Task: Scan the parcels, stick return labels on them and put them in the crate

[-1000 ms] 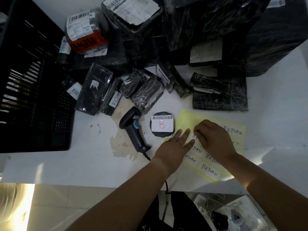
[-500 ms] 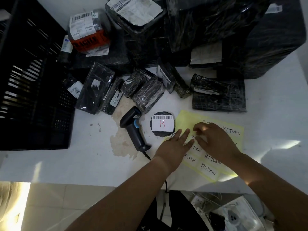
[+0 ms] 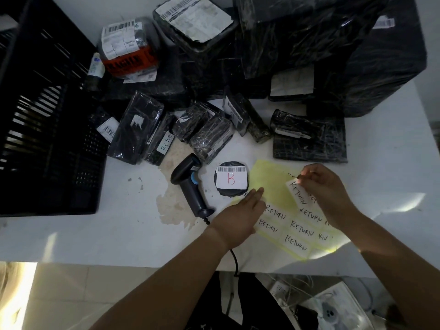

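Note:
A yellow sheet (image 3: 269, 179) of white RETURN labels lies on the white table. My left hand (image 3: 240, 215) presses flat on the sheet's left edge. My right hand (image 3: 326, 189) pinches one RETURN label (image 3: 296, 195) by its top corner, half lifted off the sheet. A small round black parcel (image 3: 232, 182) with a barcode label marked with a red letter sits just left of the sheet. A black barcode scanner (image 3: 190, 184) lies beside it. The black crate (image 3: 45, 129) stands at the left.
Several black-wrapped parcels are heaped across the back, one (image 3: 158, 141) bearing a RETURN label, another (image 3: 129, 47) with orange fragile tape. A flat parcel (image 3: 309, 139) lies behind the sheet. The scanner's cable (image 3: 234, 260) drops over the front table edge.
My right hand has peeled a RETURN label up from the sheet and moved it a little to the right. My left hand has stayed pressing on the sheet.

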